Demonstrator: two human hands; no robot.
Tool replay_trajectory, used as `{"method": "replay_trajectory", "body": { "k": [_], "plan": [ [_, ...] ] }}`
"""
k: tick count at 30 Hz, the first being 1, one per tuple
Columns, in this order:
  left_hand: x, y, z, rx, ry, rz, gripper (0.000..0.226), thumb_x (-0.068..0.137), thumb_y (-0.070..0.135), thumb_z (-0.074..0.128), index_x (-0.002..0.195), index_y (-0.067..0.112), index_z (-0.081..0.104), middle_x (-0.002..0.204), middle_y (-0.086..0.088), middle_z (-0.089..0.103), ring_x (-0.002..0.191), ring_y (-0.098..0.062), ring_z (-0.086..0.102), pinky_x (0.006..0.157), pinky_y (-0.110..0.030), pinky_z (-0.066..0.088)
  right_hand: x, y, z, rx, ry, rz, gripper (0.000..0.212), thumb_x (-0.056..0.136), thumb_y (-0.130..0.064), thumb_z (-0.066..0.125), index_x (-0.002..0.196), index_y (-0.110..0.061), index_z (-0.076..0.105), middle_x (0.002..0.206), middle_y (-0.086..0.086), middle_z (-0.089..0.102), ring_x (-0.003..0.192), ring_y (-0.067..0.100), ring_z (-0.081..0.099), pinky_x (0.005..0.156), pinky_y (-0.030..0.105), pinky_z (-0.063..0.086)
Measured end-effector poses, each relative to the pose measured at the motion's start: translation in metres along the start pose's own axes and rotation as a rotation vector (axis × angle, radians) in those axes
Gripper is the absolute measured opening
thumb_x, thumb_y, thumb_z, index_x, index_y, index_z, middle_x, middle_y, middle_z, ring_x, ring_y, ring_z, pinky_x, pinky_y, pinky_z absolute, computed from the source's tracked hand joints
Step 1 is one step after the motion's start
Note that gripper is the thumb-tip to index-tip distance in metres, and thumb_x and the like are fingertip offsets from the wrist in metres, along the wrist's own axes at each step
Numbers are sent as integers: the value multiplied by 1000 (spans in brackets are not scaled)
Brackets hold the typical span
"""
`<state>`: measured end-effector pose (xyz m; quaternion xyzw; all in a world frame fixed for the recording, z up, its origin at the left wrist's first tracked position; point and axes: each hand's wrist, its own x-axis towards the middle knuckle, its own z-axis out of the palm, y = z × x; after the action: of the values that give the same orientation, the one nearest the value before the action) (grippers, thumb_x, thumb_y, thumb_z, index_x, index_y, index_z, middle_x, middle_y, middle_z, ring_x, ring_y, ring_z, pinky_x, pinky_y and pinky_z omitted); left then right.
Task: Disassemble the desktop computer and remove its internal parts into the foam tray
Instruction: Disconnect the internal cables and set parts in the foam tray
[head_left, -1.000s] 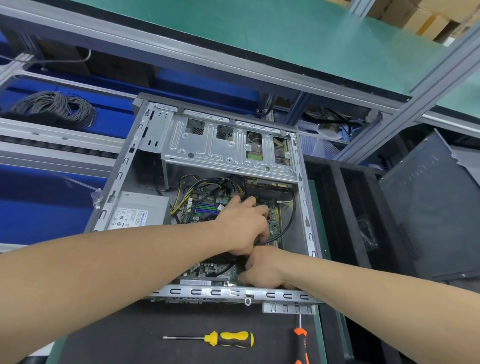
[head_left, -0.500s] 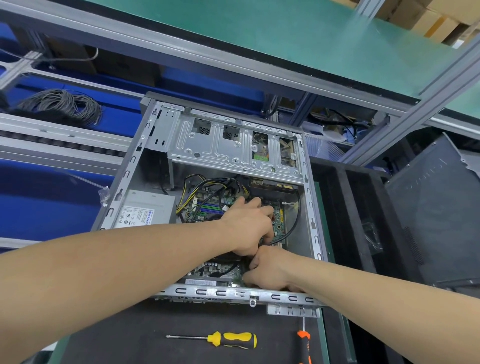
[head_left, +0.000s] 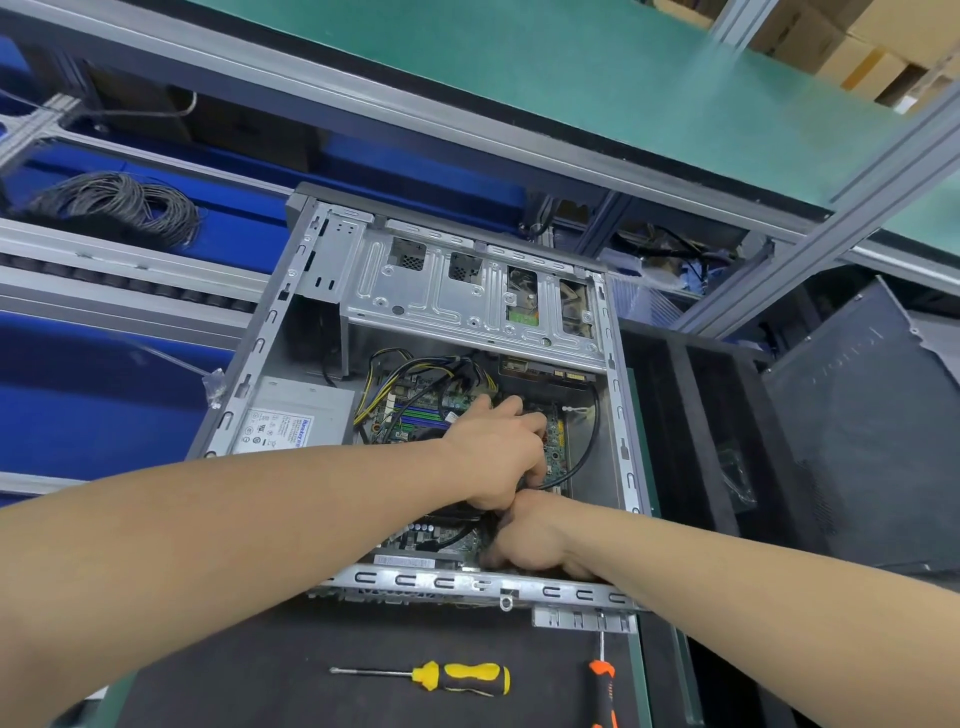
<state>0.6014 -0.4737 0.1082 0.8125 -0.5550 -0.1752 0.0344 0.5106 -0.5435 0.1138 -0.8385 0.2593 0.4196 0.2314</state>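
The open desktop computer case (head_left: 621, 415) lies on a black mat with its motherboard (head_left: 423, 413), power supply (head_left: 296, 421) and silver drive cage (head_left: 467, 301) exposed. My left hand (head_left: 493, 457) reaches over the motherboard, its fingers curled down on a black cable (head_left: 584, 457) that loops out to the right. Just below it, my right hand (head_left: 530, 538) dips behind the case's near rail, almost touching the left hand, and its fingertips are hidden. The black foam tray (head_left: 675, 415) stands right of the case.
A yellow-and-black screwdriver (head_left: 462, 678) and an orange-handled one (head_left: 602, 686) lie on the mat in front of the case. A dark side panel (head_left: 857, 441) leans at the right. A plastic bag (head_left: 737, 478) sits in the tray. A grey cable coil (head_left: 119, 202) lies far left.
Both hands stay at the same spot inside the case, close together. Only my view has shifted slightly.
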Motion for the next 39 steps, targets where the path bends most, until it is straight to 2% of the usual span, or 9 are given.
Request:
{"method": "replay_trajectory", "body": {
  "k": [4, 12, 16, 19, 22, 26, 32, 35, 39],
  "plan": [
    [1, 0, 1, -9, 4, -7, 27, 77, 21, 77, 97, 38, 73, 117, 7, 47, 112, -23, 36, 96, -46, 37, -1, -2, 0, 10, 17, -4, 11, 83, -21, 76, 83, -15, 67, 87, 7, 62, 76, 22, 52, 68, 31, 43],
    [1, -1, 1, -14, 5, -5, 27, 78, 22, 77, 100, 37, 74, 116, 6, 47, 113, -24, 36, 96, -45, 37, -6, -4, -3, -201, 14, -74, 9, 94, -20, 63, 97, -12, 62, 95, 9, 59, 85, 24, 52, 72, 30, 43],
    [1, -1, 0, -13, -9, -4, 29, 78, 23, 78, 101, 39, 74, 119, 6, 48, 115, -24, 36, 95, -45, 36, -9, -7, -2, -283, -8, -74, 14, 95, -16, 53, 84, -8, 58, 91, 13, 55, 81, 26, 47, 68, 30, 38],
    [2, -2, 0, -15, -4, 1, 27, 78, 24, 77, 102, 38, 75, 119, 5, 48, 116, -24, 36, 95, -45, 38, -10, -6, -4, -284, -8, -66, 14, 93, -15, 55, 81, -9, 58, 86, 13, 55, 79, 25, 48, 65, 31, 39],
    [1, -2, 0, -26, 1, 4, 26, 79, 24, 76, 101, 38, 75, 118, 6, 47, 114, -24, 35, 94, -44, 38, -13, -6, -5, -294, 8, -80, 27, 91, -16, 56, 65, -12, 48, 79, 9, 50, 78, 25, 43, 55, 31, 32],
    [1, -3, 1, -26, 3, 14, 25, 79, 23, 75, 99, 38, 74, 121, 5, 48, 114, -24, 35, 92, -44, 38, -14, -9, -5, -295, -11, -51, 18, 91, -21, 58, 76, -11, 58, 85, 8, 55, 81, 26, 47, 66, 30, 38],
    [3, -5, 2, -24, 6, 28, 26, 81, 24, 74, 102, 39, 74, 123, 5, 47, 115, -24, 35, 90, -43, 36, -19, -6, -7, -149, -10, -42, 31, 87, -19, 65, 64, -17, 45, 68, -1, 46, 68, 20, 41, 54, 29, 32],
    [5, -5, 4, -33, 16, 31, 26, 80, 23, 75, 100, 40, 73, 121, 5, 47, 114, -24, 35, 90, -42, 36, -23, -10, -9, -227, -17, -47, 28, 90, -22, 60, 66, -14, 48, 75, 4, 50, 79, 26, 45, 59, 30, 34],
    [7, -7, 6, -36, 23, 46, 23, 81, 23, 75, 98, 39, 73, 121, 4, 47, 115, -24, 35, 93, -44, 37, -30, -7, -11, -104, -20, -76, 40, 88, -25, 70, 62, -18, 40, 66, -1, 40, 73, 22, 39, 58, 32, 28]
  ]
}}
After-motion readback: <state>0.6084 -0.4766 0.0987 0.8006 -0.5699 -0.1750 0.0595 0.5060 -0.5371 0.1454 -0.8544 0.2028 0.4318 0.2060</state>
